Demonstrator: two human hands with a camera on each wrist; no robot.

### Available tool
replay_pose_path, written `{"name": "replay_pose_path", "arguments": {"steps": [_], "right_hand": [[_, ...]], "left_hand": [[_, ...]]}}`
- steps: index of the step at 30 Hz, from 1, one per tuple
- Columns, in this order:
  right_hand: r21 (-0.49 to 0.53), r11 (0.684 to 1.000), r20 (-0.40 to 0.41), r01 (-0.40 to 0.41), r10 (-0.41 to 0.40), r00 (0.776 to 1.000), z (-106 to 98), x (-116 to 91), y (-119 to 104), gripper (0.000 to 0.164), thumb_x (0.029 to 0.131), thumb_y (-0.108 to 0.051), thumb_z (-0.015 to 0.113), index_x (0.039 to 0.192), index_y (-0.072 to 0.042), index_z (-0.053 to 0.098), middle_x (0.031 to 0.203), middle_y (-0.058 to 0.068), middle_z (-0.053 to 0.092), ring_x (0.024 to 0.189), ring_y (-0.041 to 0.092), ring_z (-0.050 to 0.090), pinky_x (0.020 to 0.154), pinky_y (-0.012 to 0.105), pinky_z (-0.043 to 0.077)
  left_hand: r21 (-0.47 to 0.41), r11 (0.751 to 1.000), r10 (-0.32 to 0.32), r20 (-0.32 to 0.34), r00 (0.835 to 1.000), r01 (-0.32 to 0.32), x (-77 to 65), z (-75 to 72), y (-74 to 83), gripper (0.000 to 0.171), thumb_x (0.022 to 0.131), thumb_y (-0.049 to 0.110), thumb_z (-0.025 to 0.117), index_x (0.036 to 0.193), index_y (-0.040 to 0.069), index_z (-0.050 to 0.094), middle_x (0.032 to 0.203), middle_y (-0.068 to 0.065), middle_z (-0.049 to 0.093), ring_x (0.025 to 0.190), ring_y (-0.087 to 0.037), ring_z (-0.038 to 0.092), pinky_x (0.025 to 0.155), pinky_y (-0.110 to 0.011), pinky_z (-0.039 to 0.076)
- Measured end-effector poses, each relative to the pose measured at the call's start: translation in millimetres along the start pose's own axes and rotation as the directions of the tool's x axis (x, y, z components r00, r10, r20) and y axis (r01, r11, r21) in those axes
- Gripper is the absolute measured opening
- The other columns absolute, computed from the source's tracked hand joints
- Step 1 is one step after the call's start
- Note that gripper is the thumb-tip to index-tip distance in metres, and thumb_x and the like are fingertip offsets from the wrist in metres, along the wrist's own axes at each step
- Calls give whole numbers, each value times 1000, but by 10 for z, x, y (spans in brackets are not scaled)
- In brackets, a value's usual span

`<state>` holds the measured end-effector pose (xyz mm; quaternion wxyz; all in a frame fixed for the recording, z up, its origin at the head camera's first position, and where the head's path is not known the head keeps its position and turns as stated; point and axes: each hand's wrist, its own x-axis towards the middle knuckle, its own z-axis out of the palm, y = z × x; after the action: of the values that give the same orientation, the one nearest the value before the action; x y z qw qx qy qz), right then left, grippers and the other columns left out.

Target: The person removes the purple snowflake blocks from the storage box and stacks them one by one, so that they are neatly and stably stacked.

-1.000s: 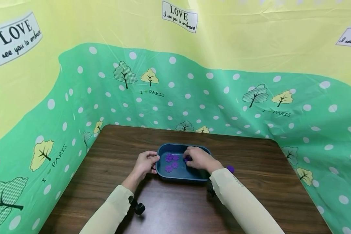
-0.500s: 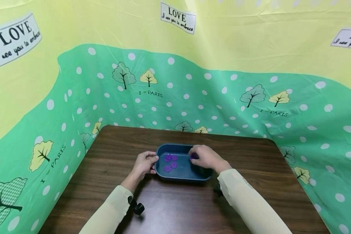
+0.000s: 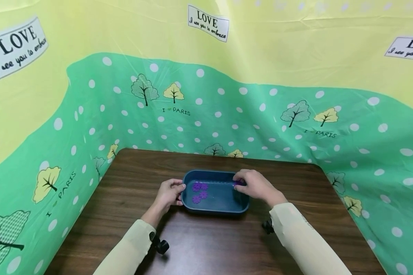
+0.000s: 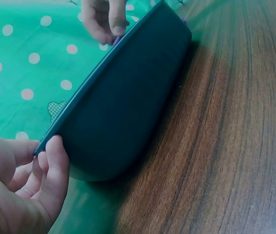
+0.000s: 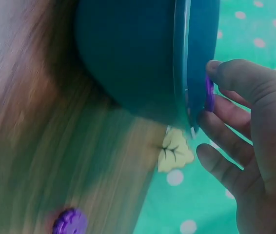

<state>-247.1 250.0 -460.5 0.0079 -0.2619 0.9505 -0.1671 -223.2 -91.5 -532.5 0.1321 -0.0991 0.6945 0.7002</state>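
Note:
A dark blue oblong basin sits on the table. My left hand pinches its left rim between thumb and fingers, plainly seen in the left wrist view. Several purple flower-shaped discs lie flat on the basin floor toward the left end. Over the basin's right end, my right hand pinches another purple disc between thumb and fingertips, just inside the rim. One more purple disc rests on the table beside the basin in the right wrist view; the right arm hides it in the head view.
Dark wood-grain table lies under everything. A green and yellow printed curtain stands behind and along both sides. Black wrist mounts jut from the sleeves close above the table.
My right hand has moved right, from above the middle of the basin to its right end, with the purple disc in its fingers. The left hand has kept its grip on the rim.

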Motion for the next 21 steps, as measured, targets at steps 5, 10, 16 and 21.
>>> {"name": "replay_pose_path", "arguments": {"steps": [5,10,16,21], "right_hand": [[-6,1000,-52,22,-23,998,-61,-124,137,20,90,-22,80,108,-15,75,100,-3,70,87,13,63,77,34,59],[15,1000,-75,5,-4,997,-96,-234,259,19,91,-20,79,108,-13,75,100,-1,71,90,18,65,78,37,60],[13,1000,-89,-21,22,996,-82,-345,402,17,91,-15,78,107,-10,75,101,2,71,90,19,65,79,40,60],[13,997,-91,-70,71,993,-47,-465,522,18,90,-14,77,108,-9,74,102,4,71,93,24,66,82,45,60]], "left_hand": [[-3,1000,-15,-2,1000,15,-14,-7,22,37,100,15,66,135,3,61,90,-12,63,61,-14,57,53,-31,62],[-3,1000,-17,-1,1000,17,-25,-16,32,37,100,15,65,135,4,61,90,-12,63,62,-16,57,54,-31,62],[-6,1000,-1,4,1000,2,-24,-18,21,37,100,14,64,134,2,60,88,-12,63,62,-16,58,53,-31,62],[4,1000,-17,2,1000,17,-10,-20,12,37,100,15,64,136,3,60,90,-13,64,62,-15,58,56,-33,63]]}}
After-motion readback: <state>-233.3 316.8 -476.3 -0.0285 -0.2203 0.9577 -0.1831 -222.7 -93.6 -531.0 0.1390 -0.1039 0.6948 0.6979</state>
